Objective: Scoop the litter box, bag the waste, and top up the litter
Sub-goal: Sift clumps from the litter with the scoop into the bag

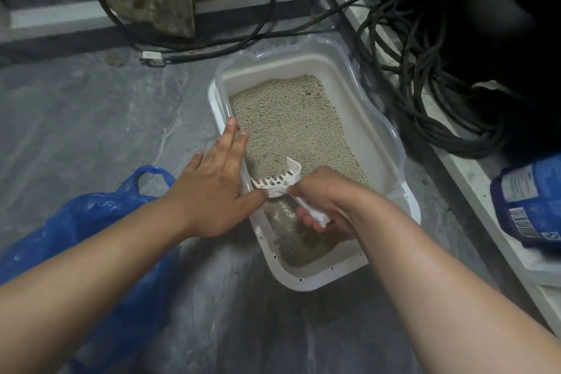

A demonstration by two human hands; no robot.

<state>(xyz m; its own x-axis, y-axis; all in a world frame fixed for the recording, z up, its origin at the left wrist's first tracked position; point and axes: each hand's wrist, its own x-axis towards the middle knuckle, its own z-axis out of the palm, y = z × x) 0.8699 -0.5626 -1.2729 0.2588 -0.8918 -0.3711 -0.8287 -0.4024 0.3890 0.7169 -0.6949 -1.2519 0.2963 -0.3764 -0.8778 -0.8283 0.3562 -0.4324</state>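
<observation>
2 hands are at the litter box (391, 143), which sits on the grey floor (91, 106) and serves as my landmark. I see my left hand (217, 188) lying flat on the box's left rim, its fingers (232, 130) straight and slightly spread, the tips reaching over the rim toward the litter (291, 121). My right hand (324, 200) is inside the near half of the box, its fingers curled around the handle of the white slotted scoop (277, 182). The scoop's head points toward the left wall of the box, just beside my left thumb, and sits just over the litter surface; I cannot tell whether it touches. Beige litter covers the box bottom, thinner near the front end. Left of the box, near my left forearm, lies a crumpled blue plastic bag (91, 222) with 1 handle loop up. Right of the box, on a raised white ledge (467, 173), lies a blue litter package (531, 200). Beyond the box's far right corner, black cables (425, 76) lie coiled.
</observation>
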